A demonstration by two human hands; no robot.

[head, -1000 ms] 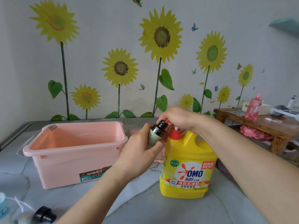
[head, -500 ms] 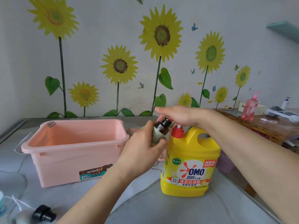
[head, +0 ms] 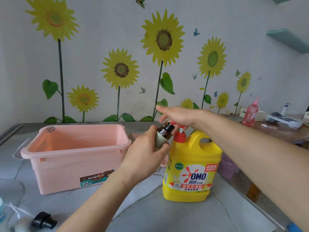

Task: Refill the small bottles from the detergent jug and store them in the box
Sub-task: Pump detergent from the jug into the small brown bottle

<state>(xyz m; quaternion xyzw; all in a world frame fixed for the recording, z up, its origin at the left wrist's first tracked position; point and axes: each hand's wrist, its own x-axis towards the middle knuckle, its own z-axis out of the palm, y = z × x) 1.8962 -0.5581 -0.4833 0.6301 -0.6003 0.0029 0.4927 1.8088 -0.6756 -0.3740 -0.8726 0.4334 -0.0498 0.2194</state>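
The left hand (head: 143,158) grips the small brown glass bottle (head: 164,133) under the yellow plastic jug (head: 192,173)'s red pump (head: 173,123) to catch soap; the flat right hand (head: 177,114) presses it.

From my left hand (head: 143,158), which grips the small bottle (head: 163,135), the pink box (head: 75,152) fills nine o'clock with its top open, and the yellow jug (head: 192,164) stands close at three o'clock, my right hand (head: 178,115) resting over its pump (head: 179,138) at one o'clock. Bare worktop (head: 150,211) gives room from five to seven o'clock, with only a black cap (head: 43,221) well off at eight o'clock, near the front edge.
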